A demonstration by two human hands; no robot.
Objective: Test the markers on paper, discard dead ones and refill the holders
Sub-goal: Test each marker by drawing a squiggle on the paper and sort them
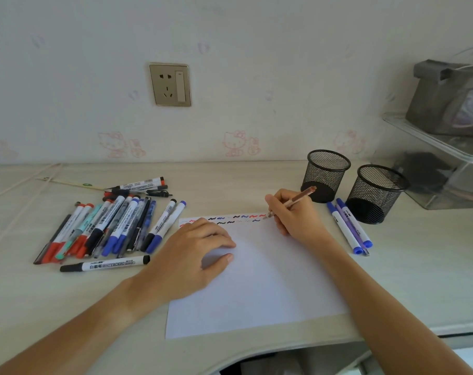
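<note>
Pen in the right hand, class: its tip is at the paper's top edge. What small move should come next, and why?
Probably a short squiggle with the pen at the right end of the test marks. The right hand grips it with the tip touching the paper, the left hand presses the sheet flat, and both mesh holders look empty.

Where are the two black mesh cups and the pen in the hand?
Left mesh cup (328, 171), head view, front mesh wall.
Right mesh cup (376, 193), head view, front mesh wall.
Pen (301, 197), head view, barrel above the right hand (293, 215).
</note>
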